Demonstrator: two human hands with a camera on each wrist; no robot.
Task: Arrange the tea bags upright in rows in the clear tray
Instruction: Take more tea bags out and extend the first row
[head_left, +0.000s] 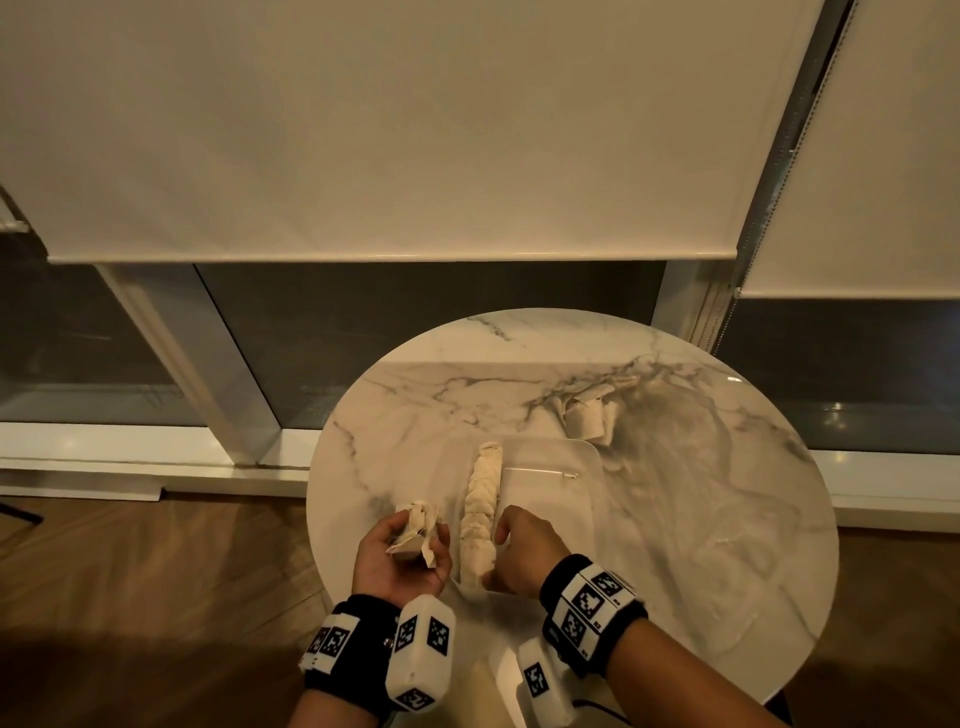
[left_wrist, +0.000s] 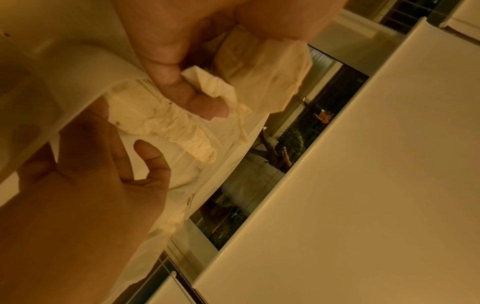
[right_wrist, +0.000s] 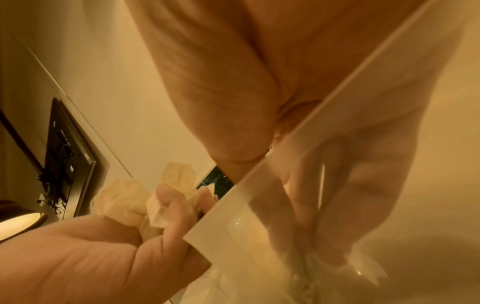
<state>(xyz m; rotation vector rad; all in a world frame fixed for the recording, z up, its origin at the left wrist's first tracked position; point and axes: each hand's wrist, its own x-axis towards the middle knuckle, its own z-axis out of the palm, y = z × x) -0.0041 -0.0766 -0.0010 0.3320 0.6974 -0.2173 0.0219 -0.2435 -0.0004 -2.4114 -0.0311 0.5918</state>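
A clear tray (head_left: 556, 499) sits on the round marble table (head_left: 701, 493). One row of pale tea bags (head_left: 483, 509) stands upright along its left side. My left hand (head_left: 410, 551) hovers just left of the tray, gripping a small bunch of tea bags (head_left: 418, 522); the left wrist view shows my fingers (left_wrist: 179, 86) curled round that bunch (left_wrist: 265, 67). My right hand (head_left: 519, 551) is inside the tray with its fingers laid against the near part of the row. Seen through the tray wall (right_wrist: 233, 216), the right fingers (right_wrist: 337, 185) reach down to the bags.
A loose pile of tea bags (head_left: 589, 415) lies on the table behind the tray, to the right. Window blinds (head_left: 363, 130) hang behind the table, and wooden floor (head_left: 156, 597) lies to the left. The tray's right half (head_left: 561, 525) holds no bags.
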